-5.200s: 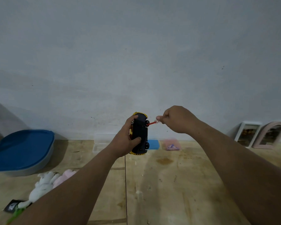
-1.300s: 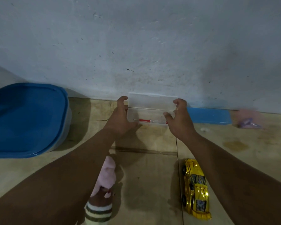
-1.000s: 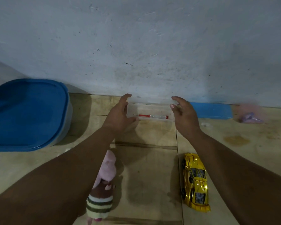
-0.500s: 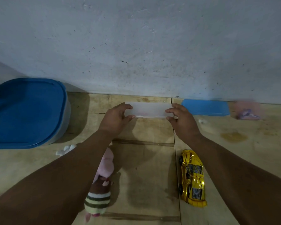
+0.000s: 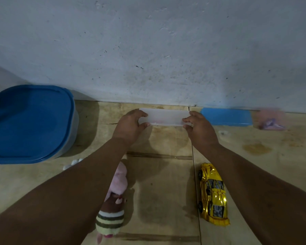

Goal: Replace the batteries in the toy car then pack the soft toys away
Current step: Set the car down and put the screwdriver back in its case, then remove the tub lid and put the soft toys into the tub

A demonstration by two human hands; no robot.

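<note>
Left hand (image 5: 129, 127) and right hand (image 5: 200, 129) each pinch an end of the closed translucent plastic case (image 5: 164, 117); its contents are blurred. A forearm half-hides the pink soft toy (image 5: 119, 181).

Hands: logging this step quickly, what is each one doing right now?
Left hand: grips the left end of the clear plastic case.
Right hand: grips the case's right end.
</note>
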